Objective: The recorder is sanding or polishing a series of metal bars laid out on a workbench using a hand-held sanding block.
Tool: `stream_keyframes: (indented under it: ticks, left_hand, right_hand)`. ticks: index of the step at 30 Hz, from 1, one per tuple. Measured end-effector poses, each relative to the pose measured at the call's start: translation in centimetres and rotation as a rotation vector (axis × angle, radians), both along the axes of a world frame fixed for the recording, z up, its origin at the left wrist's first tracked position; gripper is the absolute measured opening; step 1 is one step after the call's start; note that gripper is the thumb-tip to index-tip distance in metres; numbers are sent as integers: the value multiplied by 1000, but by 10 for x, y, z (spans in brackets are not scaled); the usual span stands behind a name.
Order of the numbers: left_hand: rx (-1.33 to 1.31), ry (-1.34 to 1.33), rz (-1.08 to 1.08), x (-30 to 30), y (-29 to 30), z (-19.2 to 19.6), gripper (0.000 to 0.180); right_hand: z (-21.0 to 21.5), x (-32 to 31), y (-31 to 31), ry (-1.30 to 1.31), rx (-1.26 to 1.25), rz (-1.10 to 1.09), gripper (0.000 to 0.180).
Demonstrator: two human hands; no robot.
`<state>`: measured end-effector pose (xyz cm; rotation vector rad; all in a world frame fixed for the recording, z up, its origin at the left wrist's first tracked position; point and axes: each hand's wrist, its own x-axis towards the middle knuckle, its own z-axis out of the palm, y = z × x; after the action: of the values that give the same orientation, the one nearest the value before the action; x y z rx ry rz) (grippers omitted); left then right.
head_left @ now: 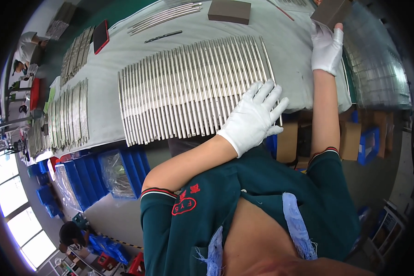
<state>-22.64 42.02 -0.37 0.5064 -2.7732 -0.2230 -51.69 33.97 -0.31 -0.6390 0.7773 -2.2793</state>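
Observation:
A long row of shiny metal rods (179, 87) lies side by side on the pale cloth-covered table (103, 99). At the row's right end, my left hand (255, 115) rests on the rods in a white glove, fingers spread. One rod (266, 57) at that end sits slightly apart and tilted, its lower part under the fingers. Up at the far right, my gloved right hand (326, 50) is closed on a grey-brown rectangular block (331, 13); the thumb shows at its near edge, and the other fingers are mostly hidden. A similar block (229, 11) lies at the table's far side.
Behind the row lie a dark twist drill bit (163, 37), several loose rods (165, 17) and a red-edged phone (101, 37). More rod bundles (69, 115) stand at left. Blue bins (83, 184) and cardboard boxes (287, 142) sit below the table edge. Clear plastic sheeting (377, 69) is at right.

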Motion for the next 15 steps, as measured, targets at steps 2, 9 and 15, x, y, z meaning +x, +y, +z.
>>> stream_keyframes:
  ticks: [2,9,15]
  left_hand:
    - [14,-13,-27,-4,-1,8,78]
    - [44,16,7,-15,2,2,83]
    - [41,24,50,-6,2,1,81]
  right_hand:
    - [2,4,-1,23,0,0,59]
    - [-5,-8,-2,-45,55,-13,56]
    - [12,46,16,855,524,135,46]
